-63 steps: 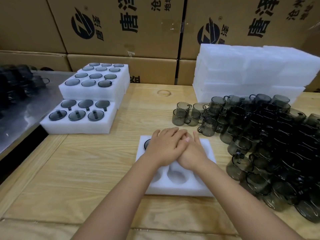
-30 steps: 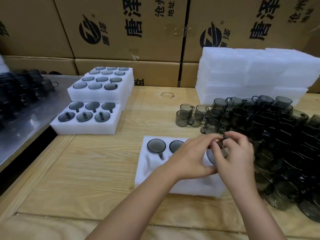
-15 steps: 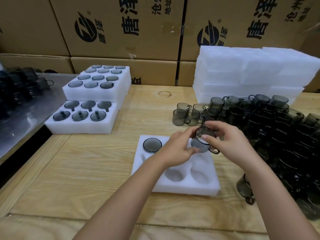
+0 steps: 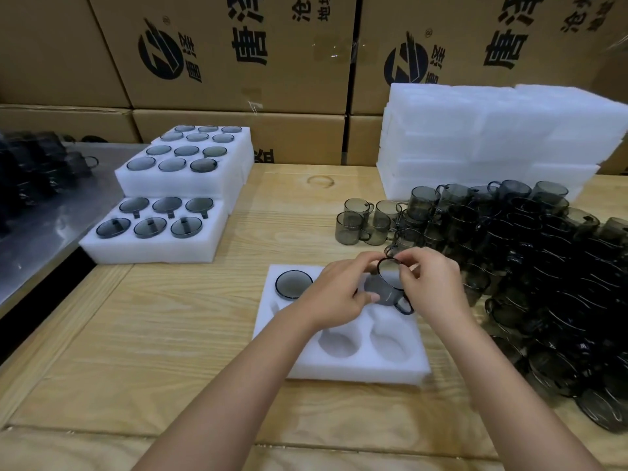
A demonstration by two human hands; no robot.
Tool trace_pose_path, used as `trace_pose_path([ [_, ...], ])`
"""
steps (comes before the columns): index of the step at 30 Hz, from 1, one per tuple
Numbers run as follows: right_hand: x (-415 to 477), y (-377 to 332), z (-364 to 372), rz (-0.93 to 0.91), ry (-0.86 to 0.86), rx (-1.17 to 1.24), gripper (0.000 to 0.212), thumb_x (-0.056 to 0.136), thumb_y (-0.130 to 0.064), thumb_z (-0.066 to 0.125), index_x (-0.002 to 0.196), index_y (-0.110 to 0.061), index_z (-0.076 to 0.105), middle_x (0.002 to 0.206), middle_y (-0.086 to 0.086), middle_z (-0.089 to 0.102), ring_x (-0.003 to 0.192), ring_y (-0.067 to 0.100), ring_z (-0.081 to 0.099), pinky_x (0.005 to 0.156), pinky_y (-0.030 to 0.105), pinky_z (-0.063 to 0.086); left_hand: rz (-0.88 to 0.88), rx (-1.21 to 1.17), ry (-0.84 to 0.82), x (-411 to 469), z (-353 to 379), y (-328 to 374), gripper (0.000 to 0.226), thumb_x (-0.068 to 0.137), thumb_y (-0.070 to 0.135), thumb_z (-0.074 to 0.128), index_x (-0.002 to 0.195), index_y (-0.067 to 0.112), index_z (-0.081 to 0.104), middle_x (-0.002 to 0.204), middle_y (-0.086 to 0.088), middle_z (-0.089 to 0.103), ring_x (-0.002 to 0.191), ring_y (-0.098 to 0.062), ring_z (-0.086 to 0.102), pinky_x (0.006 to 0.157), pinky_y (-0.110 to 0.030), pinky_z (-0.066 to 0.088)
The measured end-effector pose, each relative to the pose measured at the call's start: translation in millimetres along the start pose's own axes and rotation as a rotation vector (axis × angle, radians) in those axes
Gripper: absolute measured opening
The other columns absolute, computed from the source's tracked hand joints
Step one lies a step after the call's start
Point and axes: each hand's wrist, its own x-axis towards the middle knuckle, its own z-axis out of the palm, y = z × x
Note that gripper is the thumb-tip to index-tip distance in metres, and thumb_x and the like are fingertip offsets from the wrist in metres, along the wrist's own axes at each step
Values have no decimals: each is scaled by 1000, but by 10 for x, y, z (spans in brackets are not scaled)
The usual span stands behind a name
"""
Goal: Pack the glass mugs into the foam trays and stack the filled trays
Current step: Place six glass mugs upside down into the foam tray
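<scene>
Head view: the glass mug point(image 4: 385, 288) that hung clear above the foam tray point(image 4: 343, 373) half a second ago is now down at the tray's far row, right of centre in the frame. It is tilted, with its mouth towards me and its handle pointing to the lower right. My left hand point(image 4: 334, 295) is curled round its body with the thumb against the side, and my right hand point(image 4: 433, 287) pinches the rim from above, so both hands are grasping this one mug. I judge it is about to be seated but is not home yet, because the rim is not level with the foam. A seated mug point(image 4: 293, 284) fills the far-left pocket. The left hand hides the pocket beside it, so I cannot tell now whether that one is filled, though a second ago a second dark rim showed there. Two near pockets stand bare in the lower middle. Compared with two seconds ago, when both palms lay flat on the tray, the hands have fetched a fresh piece from the loose mugs point(image 4: 543, 266) at right. The filled trays point(image 4: 153, 248) at upper left and the blank foam stack point(image 4: 492, 137) at upper right are unchanged.
</scene>
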Motion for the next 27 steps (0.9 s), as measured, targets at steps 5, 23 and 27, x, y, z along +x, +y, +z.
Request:
trace_pose_path([
  [5,1,56,54,-11,-71,-82,20,84,-5,55,96,-12,70,98,4,66,88,25,58,79,32,44,17,23,-20,24,-52,-2,55,82,20,66,134,19,47,132,2,55,119,-20,50,100,-35,38],
  [23,17,65,235,-111,-687,-478,67,97,-45,30,149,-32,-11,157,-4,-16,144,24,-19,115,47,-8,53,348,-100,119,265,73,60,99,54,19,152,30,5,160,12,4,146,-3,-3,118,-40,3],
  [27,-9,68,228,-66,-555,-441,58,96,-46,30,148,-24,15,153,-1,17,137,26,19,110,44,20,62,283,-37,101,243,88,65,96,56,22,152,27,6,161,6,7,146,-7,5,118,-39,10],
])
